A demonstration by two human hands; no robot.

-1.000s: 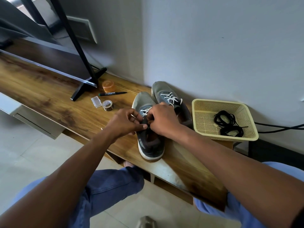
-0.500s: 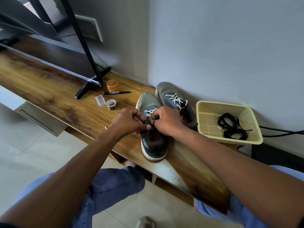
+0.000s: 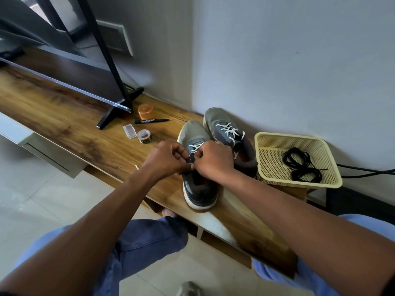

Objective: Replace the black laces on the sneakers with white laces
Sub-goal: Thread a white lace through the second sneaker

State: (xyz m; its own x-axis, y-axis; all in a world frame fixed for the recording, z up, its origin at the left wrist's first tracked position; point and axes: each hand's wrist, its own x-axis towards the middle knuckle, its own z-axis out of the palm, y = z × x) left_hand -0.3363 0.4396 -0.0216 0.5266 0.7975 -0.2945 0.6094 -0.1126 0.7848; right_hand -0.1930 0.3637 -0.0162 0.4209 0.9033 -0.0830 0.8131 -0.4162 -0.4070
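Two grey sneakers stand side by side on the wooden shelf [image 3: 64, 116]. The near sneaker [image 3: 197, 189] has a white lace [image 3: 195, 146] through its front eyelets. My left hand [image 3: 167, 158] and my right hand [image 3: 214, 160] meet over its tongue, fingers curled and pinching the white lace there; the pinched part is hidden by the fingers. The far sneaker [image 3: 224, 129] carries a full white lacing. The black laces [image 3: 300, 165] lie coiled in a yellow basket [image 3: 267, 174] to the right.
A black marker [image 3: 150, 121], an orange cap [image 3: 146, 111], a small clear box [image 3: 129, 131] and a tape roll [image 3: 144, 136] lie left of the sneakers. A TV on a black stand [image 3: 116, 107] sits at the left. Cables [image 3: 363, 169] run behind the basket.
Both hands stay at the near sneaker's tongue, fingers shifting slightly on the lace. The view has drifted, so everything sits a little further right in the frame.
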